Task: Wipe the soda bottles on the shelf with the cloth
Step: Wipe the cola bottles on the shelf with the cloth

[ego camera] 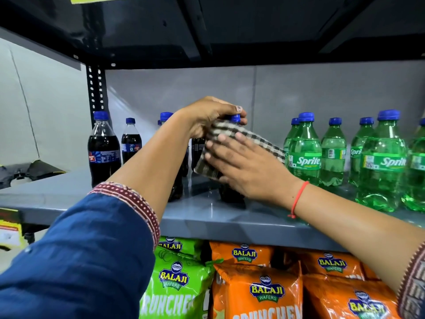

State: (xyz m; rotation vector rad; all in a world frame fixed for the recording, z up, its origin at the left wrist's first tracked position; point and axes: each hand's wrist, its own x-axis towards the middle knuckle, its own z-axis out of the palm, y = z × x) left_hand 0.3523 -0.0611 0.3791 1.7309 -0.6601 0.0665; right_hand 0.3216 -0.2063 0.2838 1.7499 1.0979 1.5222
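Note:
A dark cola bottle [231,195] with a blue cap stands mid-shelf on the grey shelf [207,217]. My left hand [211,116] grips it around the neck, just under the cap. My right hand [248,166] presses a brown-and-cream checked cloth [230,134] flat against the bottle's side, fingers spread over the cloth. The cloth hides most of the bottle's body. More cola bottles [103,148] stand at the left. Several green Sprite bottles [305,150] stand at the right.
A dark upper shelf [230,31] hangs close overhead, with a black perforated post [96,90] at the left. Below the shelf edge lie green and orange Balaji wafer bags [257,286]. A grey wall backs the shelf.

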